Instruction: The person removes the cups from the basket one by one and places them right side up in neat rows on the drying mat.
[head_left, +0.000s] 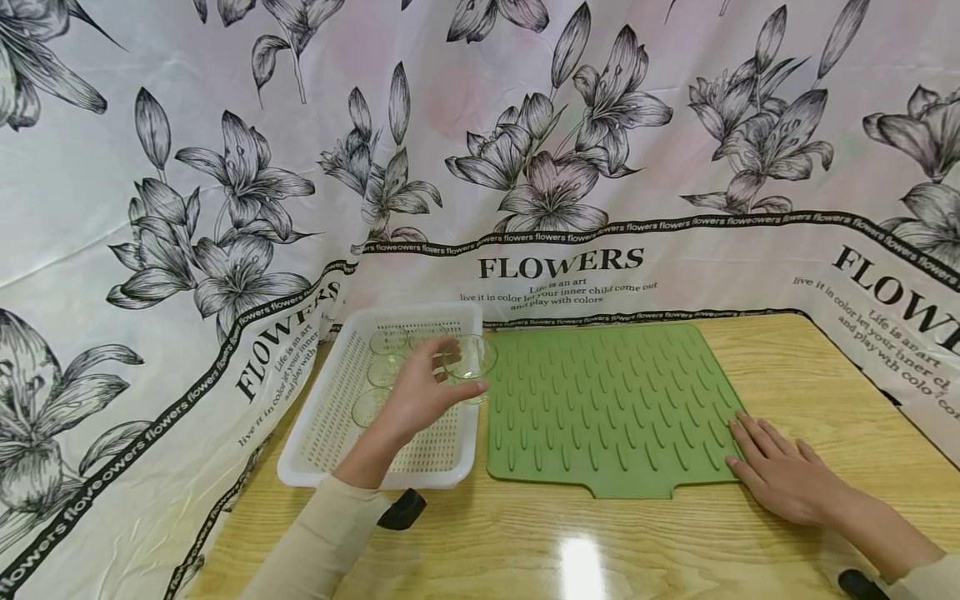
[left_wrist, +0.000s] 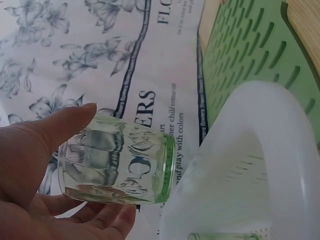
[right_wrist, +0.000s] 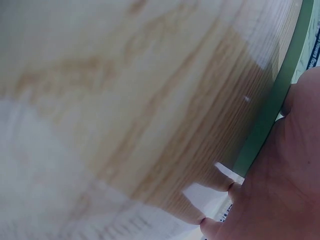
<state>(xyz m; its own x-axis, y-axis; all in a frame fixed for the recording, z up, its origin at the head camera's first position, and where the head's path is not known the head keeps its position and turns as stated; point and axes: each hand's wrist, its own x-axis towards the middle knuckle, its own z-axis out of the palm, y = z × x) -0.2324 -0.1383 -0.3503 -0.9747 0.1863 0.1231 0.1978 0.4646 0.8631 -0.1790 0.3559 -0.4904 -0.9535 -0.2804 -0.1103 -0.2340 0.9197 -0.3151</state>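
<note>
Wood table (head_left: 525, 533); left hand (head_left: 420, 396) curls round glass (left_wrist: 120, 160), should clear basket (head_left: 468, 450); right hand (head_left: 783, 475), straight-fingered, touches mat (head_left: 600, 408).

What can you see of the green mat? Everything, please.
The green mat is a thin, roughly rectangular sheet with rounded corners, a rubbery, silicone-like look, and staggered rows of long ridges across its upper face. A short tab juts from its near edge, toward the person. It lies flat on the wood-grain table, close to the right of the white basket; whether they touch is unclear. The fingertips of the right hand rest at its right edge.
</note>
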